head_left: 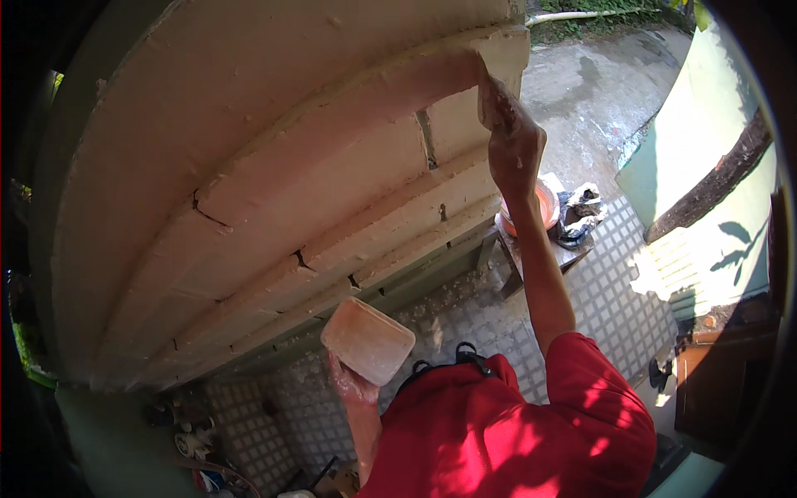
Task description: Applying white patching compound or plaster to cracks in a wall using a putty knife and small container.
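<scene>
My right hand point(513, 153) is raised at the far right end of the pale block wall point(340, 178). Its fingers are closed on a thin flat scraper point(484, 91), whose edge lies against the wall; the grip partly hides the tool. A smooth pinkish band of plaster point(398, 87) runs left from it along the upper course. Lower down, in front of my body, my left hand point(350, 384) grips a small rectangular plastic tub point(369, 340) smeared with pinkish-white residue. White smears cover both hands. Dark gaps show at several joints between the blocks.
A small table point(531, 264) beyond my right forearm bears an orange bucket point(544, 206) and a crumpled dark-and-white bag point(579, 214). Patterned tiles point(610, 274) cover the floor. A brown wooden cabinet point(718, 390) stands at right; assorted items point(195, 444) lie at lower left.
</scene>
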`<state>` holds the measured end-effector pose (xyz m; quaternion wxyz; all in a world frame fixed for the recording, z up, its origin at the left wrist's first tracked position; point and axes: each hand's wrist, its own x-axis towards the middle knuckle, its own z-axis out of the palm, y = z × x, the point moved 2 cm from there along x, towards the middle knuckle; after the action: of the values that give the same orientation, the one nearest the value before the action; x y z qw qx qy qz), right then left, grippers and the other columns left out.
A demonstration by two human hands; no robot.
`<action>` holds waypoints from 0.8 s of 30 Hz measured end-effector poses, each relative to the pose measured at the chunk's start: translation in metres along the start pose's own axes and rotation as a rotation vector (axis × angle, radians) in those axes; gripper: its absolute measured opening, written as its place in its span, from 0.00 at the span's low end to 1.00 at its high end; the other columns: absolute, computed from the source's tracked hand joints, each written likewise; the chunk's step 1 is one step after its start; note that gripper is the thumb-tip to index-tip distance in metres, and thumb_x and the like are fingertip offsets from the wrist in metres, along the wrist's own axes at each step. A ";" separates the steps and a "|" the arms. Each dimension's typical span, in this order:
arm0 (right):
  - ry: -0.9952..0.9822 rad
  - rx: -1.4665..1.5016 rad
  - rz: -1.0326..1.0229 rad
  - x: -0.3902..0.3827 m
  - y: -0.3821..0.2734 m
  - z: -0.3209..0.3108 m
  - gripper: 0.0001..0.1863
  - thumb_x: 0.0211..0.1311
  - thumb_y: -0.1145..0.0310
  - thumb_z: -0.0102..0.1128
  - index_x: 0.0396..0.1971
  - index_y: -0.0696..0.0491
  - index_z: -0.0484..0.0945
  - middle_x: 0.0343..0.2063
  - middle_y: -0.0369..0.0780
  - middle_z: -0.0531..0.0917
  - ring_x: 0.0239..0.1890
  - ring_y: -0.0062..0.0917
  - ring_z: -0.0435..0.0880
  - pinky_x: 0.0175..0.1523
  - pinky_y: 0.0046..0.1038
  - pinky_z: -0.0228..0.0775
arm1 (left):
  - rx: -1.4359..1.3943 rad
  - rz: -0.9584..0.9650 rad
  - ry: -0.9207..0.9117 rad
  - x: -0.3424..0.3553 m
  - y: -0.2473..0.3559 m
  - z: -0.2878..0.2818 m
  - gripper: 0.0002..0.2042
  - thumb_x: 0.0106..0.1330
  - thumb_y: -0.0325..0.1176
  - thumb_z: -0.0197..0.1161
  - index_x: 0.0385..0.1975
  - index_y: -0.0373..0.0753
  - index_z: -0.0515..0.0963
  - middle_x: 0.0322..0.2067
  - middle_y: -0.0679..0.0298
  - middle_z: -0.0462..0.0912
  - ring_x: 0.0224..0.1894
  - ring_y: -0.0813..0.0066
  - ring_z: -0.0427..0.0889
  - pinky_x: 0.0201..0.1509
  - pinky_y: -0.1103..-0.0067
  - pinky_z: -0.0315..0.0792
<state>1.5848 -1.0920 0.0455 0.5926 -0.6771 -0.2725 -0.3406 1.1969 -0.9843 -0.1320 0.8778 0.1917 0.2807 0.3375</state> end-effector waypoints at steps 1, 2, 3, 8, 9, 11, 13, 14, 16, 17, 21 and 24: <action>-0.047 0.009 0.040 -0.007 0.003 0.008 0.20 0.65 0.79 0.51 0.56 0.52 0.78 0.45 0.53 0.82 0.45 0.45 0.85 0.45 0.33 0.78 | -0.002 -0.002 -0.002 0.001 -0.001 0.001 0.29 0.71 0.50 0.55 0.68 0.43 0.63 0.66 0.59 0.67 0.67 0.54 0.68 0.68 0.54 0.67; -0.097 -0.027 0.015 -0.014 -0.014 0.013 0.26 0.60 0.83 0.48 0.57 0.51 0.78 0.46 0.52 0.82 0.43 0.45 0.85 0.44 0.35 0.78 | -0.021 -0.004 -0.006 0.001 -0.001 0.000 0.30 0.70 0.50 0.56 0.68 0.43 0.62 0.67 0.58 0.67 0.67 0.53 0.68 0.68 0.54 0.66; -0.127 -0.007 -0.021 -0.022 -0.025 0.020 0.25 0.60 0.84 0.48 0.57 0.53 0.77 0.48 0.53 0.82 0.46 0.44 0.85 0.48 0.34 0.78 | -0.040 -0.009 -0.011 0.001 -0.001 -0.001 0.31 0.69 0.50 0.57 0.69 0.42 0.61 0.67 0.57 0.67 0.67 0.52 0.68 0.68 0.53 0.66; -0.276 0.083 -0.112 -0.057 -0.066 0.043 0.40 0.43 0.88 0.47 0.64 0.53 0.70 0.45 0.51 0.83 0.39 0.43 0.85 0.44 0.40 0.79 | -0.058 -0.029 -0.025 0.003 0.000 -0.005 0.32 0.69 0.49 0.59 0.69 0.42 0.62 0.66 0.57 0.67 0.67 0.52 0.68 0.68 0.52 0.66; -0.269 0.074 -0.119 -0.057 -0.066 0.041 0.38 0.45 0.88 0.48 0.63 0.53 0.71 0.45 0.51 0.83 0.39 0.43 0.85 0.44 0.39 0.79 | -0.071 -0.033 -0.027 0.004 0.001 -0.006 0.32 0.68 0.49 0.59 0.69 0.42 0.61 0.66 0.57 0.67 0.66 0.52 0.68 0.68 0.52 0.66; -0.224 0.057 -0.105 -0.057 -0.060 0.037 0.32 0.55 0.86 0.48 0.62 0.53 0.72 0.44 0.52 0.83 0.41 0.43 0.86 0.44 0.39 0.79 | -0.044 -0.001 -0.009 0.004 0.004 -0.011 0.30 0.70 0.50 0.57 0.68 0.43 0.62 0.66 0.58 0.67 0.66 0.53 0.68 0.68 0.53 0.66; -0.160 0.034 -0.074 -0.040 -0.052 0.022 0.28 0.58 0.86 0.46 0.60 0.54 0.74 0.47 0.52 0.82 0.46 0.43 0.84 0.49 0.35 0.78 | -0.021 0.025 0.007 0.003 0.006 -0.008 0.29 0.71 0.51 0.55 0.68 0.44 0.63 0.66 0.59 0.68 0.66 0.55 0.69 0.68 0.54 0.67; -0.088 0.005 -0.036 -0.033 -0.049 0.016 0.25 0.62 0.85 0.45 0.58 0.55 0.77 0.50 0.52 0.81 0.51 0.43 0.83 0.53 0.32 0.77 | -0.041 0.010 -0.022 0.002 0.009 -0.004 0.29 0.71 0.50 0.55 0.68 0.44 0.63 0.66 0.59 0.68 0.66 0.54 0.69 0.67 0.54 0.67; -0.115 -0.009 0.003 -0.033 -0.049 0.020 0.24 0.63 0.84 0.45 0.58 0.55 0.77 0.49 0.51 0.82 0.51 0.43 0.83 0.52 0.32 0.77 | -0.063 -0.003 -0.045 -0.002 0.009 -0.004 0.29 0.71 0.50 0.55 0.68 0.44 0.63 0.66 0.59 0.68 0.66 0.54 0.69 0.67 0.54 0.68; -0.163 -0.001 0.011 -0.039 -0.052 0.028 0.25 0.62 0.84 0.46 0.58 0.55 0.76 0.50 0.51 0.81 0.51 0.43 0.83 0.51 0.33 0.77 | -0.056 0.007 -0.045 0.001 0.009 -0.004 0.29 0.71 0.50 0.55 0.68 0.43 0.64 0.65 0.59 0.69 0.66 0.54 0.69 0.67 0.55 0.68; -0.197 0.057 -0.040 -0.078 -0.079 0.063 0.32 0.53 0.87 0.45 0.61 0.54 0.74 0.47 0.53 0.82 0.45 0.45 0.84 0.47 0.36 0.78 | -0.075 0.003 -0.030 0.003 0.010 -0.005 0.29 0.71 0.50 0.55 0.68 0.43 0.63 0.65 0.59 0.69 0.66 0.54 0.69 0.66 0.55 0.68; -0.255 0.122 -0.054 -0.085 -0.086 0.057 0.33 0.51 0.87 0.46 0.61 0.53 0.74 0.44 0.53 0.83 0.40 0.46 0.86 0.43 0.37 0.79 | -0.083 -0.043 -0.003 0.009 0.012 -0.009 0.28 0.71 0.49 0.55 0.67 0.43 0.64 0.65 0.59 0.69 0.65 0.54 0.70 0.66 0.55 0.68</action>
<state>1.4737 -1.0196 0.0278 0.5838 -0.6700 -0.3841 -0.2504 1.1906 -0.9683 -0.1358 0.8923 0.1496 0.2693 0.3299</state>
